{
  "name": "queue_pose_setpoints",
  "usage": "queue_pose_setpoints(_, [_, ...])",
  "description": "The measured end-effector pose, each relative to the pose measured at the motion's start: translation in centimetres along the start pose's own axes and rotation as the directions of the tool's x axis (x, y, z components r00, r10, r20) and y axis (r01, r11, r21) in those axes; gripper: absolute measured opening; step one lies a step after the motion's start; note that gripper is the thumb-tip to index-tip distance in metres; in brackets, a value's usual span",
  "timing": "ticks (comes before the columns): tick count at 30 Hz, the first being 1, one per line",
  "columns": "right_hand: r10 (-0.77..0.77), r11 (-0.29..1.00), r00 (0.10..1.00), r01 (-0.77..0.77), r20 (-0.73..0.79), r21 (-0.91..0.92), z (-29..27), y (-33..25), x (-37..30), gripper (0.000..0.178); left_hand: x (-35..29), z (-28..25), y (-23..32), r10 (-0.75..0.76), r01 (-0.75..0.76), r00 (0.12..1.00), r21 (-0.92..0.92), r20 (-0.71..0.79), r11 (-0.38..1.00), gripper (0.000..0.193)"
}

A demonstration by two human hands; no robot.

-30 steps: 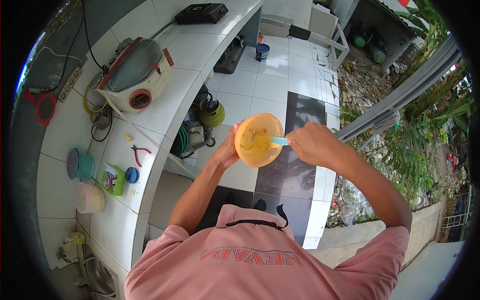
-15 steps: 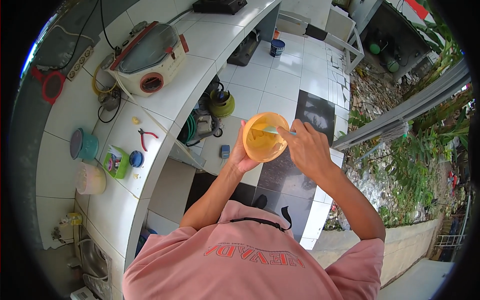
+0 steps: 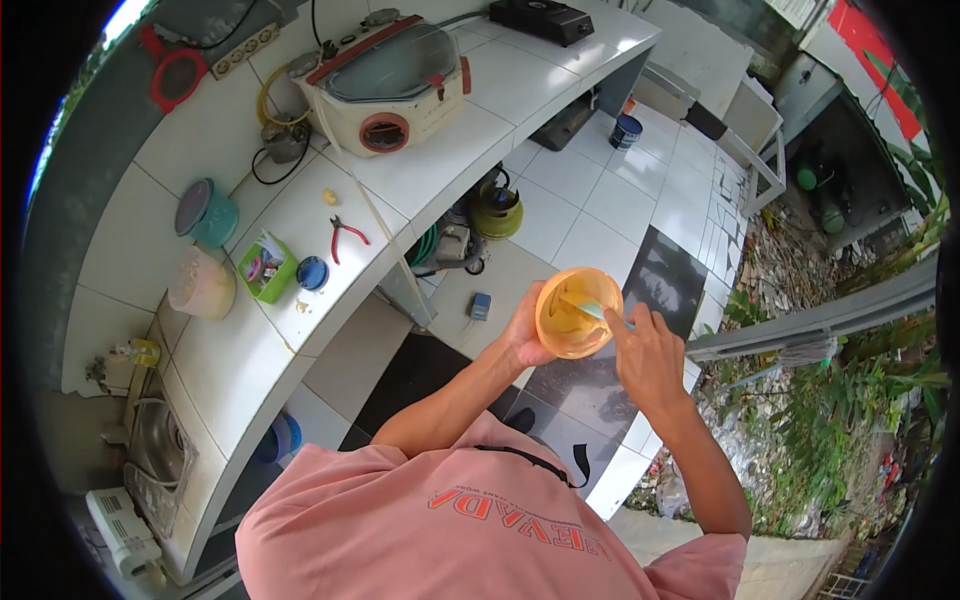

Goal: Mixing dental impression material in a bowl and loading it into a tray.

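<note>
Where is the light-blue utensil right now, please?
In the head view, right of centre, the light-blue utensil is in the right hand, its end inside the orange bowl held by the left hand.

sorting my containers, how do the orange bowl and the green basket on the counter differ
The orange bowl is round, while the green basket is rectangular. The bowl is held in the left hand, while the basket stands on the white tiled counter. The bowl holds a yellow mixture, the basket small assorted items. Both are open-topped.
</note>
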State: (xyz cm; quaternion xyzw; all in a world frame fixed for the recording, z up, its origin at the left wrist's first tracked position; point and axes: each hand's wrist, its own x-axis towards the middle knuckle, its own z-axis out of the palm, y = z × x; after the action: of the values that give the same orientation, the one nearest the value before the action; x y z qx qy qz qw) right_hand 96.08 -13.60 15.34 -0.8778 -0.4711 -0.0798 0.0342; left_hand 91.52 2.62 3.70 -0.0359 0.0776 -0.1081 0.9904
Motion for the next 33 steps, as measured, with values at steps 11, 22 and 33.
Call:
queue_pose_setpoints(11, [-0.101,0.987,0.985,0.082,0.137,0.138,2.9,-2.7,0.8,0.025,-3.1,-3.3,1.2,0.142,-0.148,0.988,-0.098,-0.065,0.984,0.049])
queue_pose_setpoints(22, [0.046,0.703,0.809,-0.443,0.586,0.556,12.7,-5.2,1.9,0.029,-4.9,-7.1,3.8,0.52,-0.549,0.786,0.009,-0.333,0.836,0.03])
queue_pose_setpoints(33, [-0.171,0.815,0.939,-0.037,0.299,0.579,17.8,-4.5,2.9,0.033,-5.9,-11.0,2.2,0.767,-0.79,0.584,0.031,-0.266,0.613,0.028])
